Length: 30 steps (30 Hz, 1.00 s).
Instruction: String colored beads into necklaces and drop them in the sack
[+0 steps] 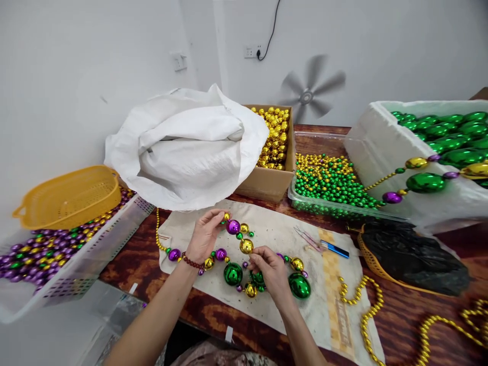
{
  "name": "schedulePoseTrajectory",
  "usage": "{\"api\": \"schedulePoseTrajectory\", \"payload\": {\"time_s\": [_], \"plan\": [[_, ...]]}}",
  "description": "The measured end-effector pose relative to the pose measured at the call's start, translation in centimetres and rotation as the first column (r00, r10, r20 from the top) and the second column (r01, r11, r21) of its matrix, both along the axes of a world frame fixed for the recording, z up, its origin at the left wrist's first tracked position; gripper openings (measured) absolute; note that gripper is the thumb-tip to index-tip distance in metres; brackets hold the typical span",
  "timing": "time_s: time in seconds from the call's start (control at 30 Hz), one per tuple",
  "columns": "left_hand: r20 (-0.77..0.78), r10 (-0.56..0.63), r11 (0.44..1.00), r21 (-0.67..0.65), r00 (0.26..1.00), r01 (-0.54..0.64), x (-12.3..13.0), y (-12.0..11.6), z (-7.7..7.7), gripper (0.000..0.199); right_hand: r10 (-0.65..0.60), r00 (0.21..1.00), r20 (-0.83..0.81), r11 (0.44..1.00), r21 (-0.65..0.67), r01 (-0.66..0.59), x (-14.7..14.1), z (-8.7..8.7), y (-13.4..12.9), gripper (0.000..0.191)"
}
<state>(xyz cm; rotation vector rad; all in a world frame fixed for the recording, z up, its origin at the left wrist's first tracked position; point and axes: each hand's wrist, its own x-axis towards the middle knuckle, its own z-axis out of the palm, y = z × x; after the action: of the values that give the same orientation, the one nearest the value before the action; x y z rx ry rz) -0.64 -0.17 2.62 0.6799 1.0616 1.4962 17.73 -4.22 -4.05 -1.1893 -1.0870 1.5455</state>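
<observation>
My left hand point(208, 230), with a dark red bead bracelet at the wrist, pinches the upper end of a bead strand point(233, 226) near a small gold bead. Purple, gold and green balls run down the strand toward my right hand point(268, 269). That hand is closed, its thumb and forefinger at the strand just below a large gold ball point(246, 246). More of the beads, among them a big green ball point(233, 274) and another green ball point(299, 285), lie on the pale cloth point(285, 315) beneath. My right fingers partly cover the beads behind them.
Scissors point(307, 239) and a blue-black tool point(334, 249) lie on the cloth. Around stand a white sack point(190, 168), a cardboard box point(267, 183), a clear bin point(324, 206), a foam box point(366, 147), a white crate point(95, 254) and a spinning fan point(307, 96). Gold chains point(368, 310) lie at right.
</observation>
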Motion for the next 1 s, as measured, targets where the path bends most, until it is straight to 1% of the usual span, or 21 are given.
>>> {"api": "schedulePoseTrajectory", "payload": {"time_s": [0.07,0.13,0.17,0.2,0.27,0.3,0.33,0.47,0.57,0.6,0.67,0.73,0.77,0.8,0.9,1.0], "plan": [[-0.092,0.056,0.998,0.005,0.994,-0.056,-0.1,0.2,-0.2,0.023,0.066,0.993,0.095,0.998,0.012,-0.067,0.4,-0.1,1.0,0.023],[-0.192,0.095,0.995,0.019,0.977,-0.093,-0.2,0.2,-0.5,0.021,0.146,0.960,0.241,0.987,0.031,-0.158,0.8,-0.3,2.1,0.016],[-0.243,0.105,0.994,0.034,0.964,-0.099,-0.2,0.2,-0.6,0.020,0.191,0.920,0.343,0.975,0.041,-0.217,1.0,-0.4,2.8,0.013],[-0.295,0.110,0.994,0.055,0.949,-0.098,-0.2,0.1,-0.9,0.019,0.231,0.862,0.451,0.959,0.045,-0.280,1.2,-0.4,3.3,0.013],[-0.390,0.123,0.990,0.106,0.913,-0.089,-0.1,-0.2,-1.3,0.016,0.278,0.727,0.628,0.923,0.034,-0.383,1.5,-0.3,4.3,0.015],[-0.426,0.129,0.989,0.126,0.896,-0.082,-0.1,-0.3,-1.4,0.016,0.288,0.674,0.681,0.910,0.025,-0.414,1.6,-0.2,4.7,0.016],[-0.453,0.134,0.987,0.141,0.881,-0.077,-0.1,-0.4,-1.6,0.015,0.291,0.639,0.712,0.902,0.017,-0.431,1.7,-0.1,5.0,0.017],[-0.531,0.120,0.984,0.178,0.839,-0.028,0.0,-0.6,-1.4,0.016,0.297,0.575,0.762,0.883,0.010,-0.469,1.9,0.6,5.4,0.015],[-0.613,0.122,0.973,0.230,0.781,0.028,0.2,-0.7,-0.7,0.015,0.275,0.561,0.781,0.877,0.036,-0.479,1.8,1.2,5.5,0.015],[-0.630,0.125,0.969,0.245,0.766,0.043,0.3,-0.7,-0.5,0.015,0.256,0.579,0.775,0.880,0.062,-0.472,1.6,1.4,5.6,0.016],[-0.650,0.127,0.961,0.268,0.749,0.070,0.4,-0.7,-0.2,0.014,0.216,0.666,0.714,0.876,0.160,-0.455,1.0,1.7,5.9,0.021],[-0.663,0.126,0.955,0.283,0.738,0.091,0.6,-0.7,0.1,0.013,0.211,0.758,0.618,0.845,0.274,-0.459,0.2,1.8,6.3,0.026],[-0.669,0.128,0.952,0.289,0.732,0.099,0.6,-0.7,0.2,0.013,0.219,0.782,0.584,0.823,0.320,-0.469,-0.3,1.9,6.5,0.025],[-0.675,0.130,0.950,0.295,0.726,0.104,0.7,-0.7,0.2,0.013,0.229,0.786,0.574,0.801,0.347,-0.487,-0.8,1.9,6.7,0.023],[-0.678,0.131,0.946,0.303,0.724,0.113,0.8,-0.7,0.5,0.013,0.239,0.727,0.644,0.752,0.351,-0.558,-1.8,1.8,7.0,0.016],[-0.642,0.116,0.947,0.301,0.757,0.110,0.6,-0.8,0.8,0.013,0.255,0.682,0.685,0.719,0.337,-0.608,-2.1,1.8,6.8,0.017]]}}
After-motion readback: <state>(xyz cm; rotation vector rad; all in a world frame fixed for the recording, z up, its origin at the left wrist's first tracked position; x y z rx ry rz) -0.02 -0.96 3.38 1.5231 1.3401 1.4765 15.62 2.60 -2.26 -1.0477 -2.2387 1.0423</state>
